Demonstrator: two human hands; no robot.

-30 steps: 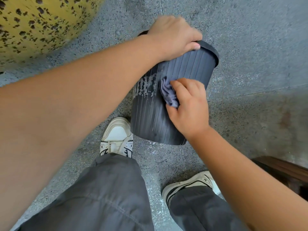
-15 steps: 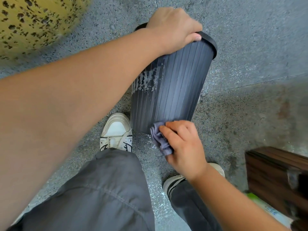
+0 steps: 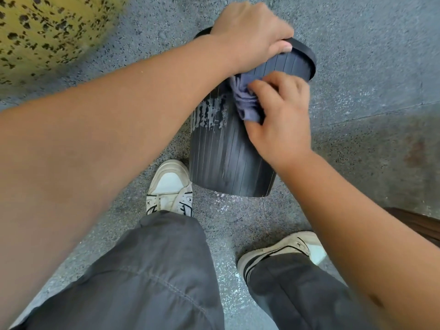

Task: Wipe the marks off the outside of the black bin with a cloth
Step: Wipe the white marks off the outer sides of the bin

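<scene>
Mid-wipe: the right hand [image 3: 281,117] pressed the bunched cloth [image 3: 246,103] high on the black bin [image 3: 228,158], while the left hand [image 3: 250,32] gripped its rim; the pale marks [image 3: 209,113] just beside the cloth likely needed the next stroke.

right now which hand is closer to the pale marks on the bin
Right. The right hand presses the cloth against the bin just beside the marks; the left hand grips the rim above them.

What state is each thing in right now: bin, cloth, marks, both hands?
Bin: tilted on the floor, rim gripped.
Marks: pale patch still on the ribbed side, left of the cloth.
Cloth: bunched, pressed against the bin's upper side.
Left hand: grips the rim.
Right hand: holds the cloth against the bin.
</scene>
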